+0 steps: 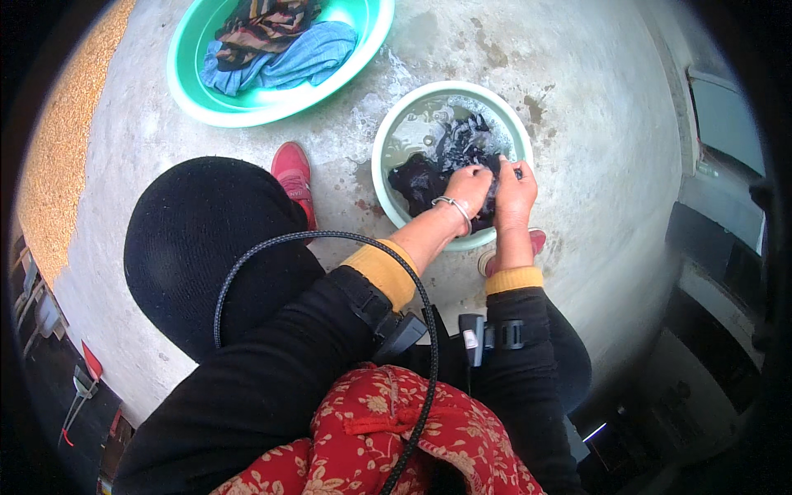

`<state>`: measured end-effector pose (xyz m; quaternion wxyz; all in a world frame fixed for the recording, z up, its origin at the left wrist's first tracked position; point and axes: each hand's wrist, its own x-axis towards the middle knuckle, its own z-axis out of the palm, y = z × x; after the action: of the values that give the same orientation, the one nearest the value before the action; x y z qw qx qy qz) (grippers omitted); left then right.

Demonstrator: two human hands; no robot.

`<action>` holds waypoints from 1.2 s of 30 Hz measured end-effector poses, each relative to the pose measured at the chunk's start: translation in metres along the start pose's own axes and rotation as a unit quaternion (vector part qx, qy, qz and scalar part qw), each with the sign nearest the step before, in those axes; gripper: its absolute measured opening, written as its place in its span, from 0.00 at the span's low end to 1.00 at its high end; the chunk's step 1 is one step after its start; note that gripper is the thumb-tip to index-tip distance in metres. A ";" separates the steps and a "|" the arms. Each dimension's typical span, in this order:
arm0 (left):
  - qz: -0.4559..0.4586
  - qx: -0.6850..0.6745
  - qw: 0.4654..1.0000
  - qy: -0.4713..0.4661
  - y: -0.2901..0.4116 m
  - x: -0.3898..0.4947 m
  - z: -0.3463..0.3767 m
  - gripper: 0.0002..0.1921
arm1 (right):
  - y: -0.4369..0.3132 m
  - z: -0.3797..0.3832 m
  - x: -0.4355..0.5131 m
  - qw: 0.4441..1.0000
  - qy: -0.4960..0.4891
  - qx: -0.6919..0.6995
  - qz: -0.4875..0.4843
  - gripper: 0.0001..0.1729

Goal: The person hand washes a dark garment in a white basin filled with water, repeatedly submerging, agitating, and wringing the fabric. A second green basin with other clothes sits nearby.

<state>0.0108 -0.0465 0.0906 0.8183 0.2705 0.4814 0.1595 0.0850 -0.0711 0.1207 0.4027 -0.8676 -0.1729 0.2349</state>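
Dark wet cloth lies partly sunk in soapy water inside a pale green round plastic basin. My left hand, with a silver bangle on its wrist, is closed in a fist around a part of this cloth. Beside it, my right hand grips another part of the same cloth near the basin's right rim. Both hands are close together over the near right side of the water. Foam gathers along the far right inside wall. The fingertips and the gripped folds are partly hidden.
A larger green basin at the far left holds a blue garment and a dark patterned cloth. Spread grain lines the left. A black braided cable arches over my left arm. My red shoes flank the smaller basin.
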 end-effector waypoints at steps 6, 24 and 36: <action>-0.111 -0.172 0.977 0.056 0.023 0.025 -0.032 0.13 | 0.003 0.004 -0.045 0.981 -0.072 0.051 -0.171 0.12; -0.061 -0.111 0.992 0.002 0.011 0.018 -0.022 0.13 | 0.002 0.008 -0.049 0.977 -0.006 -0.100 -0.186 0.12; -0.140 -0.203 0.969 0.008 0.013 0.026 -0.040 0.15 | -0.004 0.016 -0.061 0.959 -0.106 -0.083 -0.250 0.11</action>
<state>-0.0119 -0.0114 0.0644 0.8663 0.0269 0.4789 0.1398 0.0248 -0.0886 0.1314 0.3543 -0.7972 -0.4450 0.2023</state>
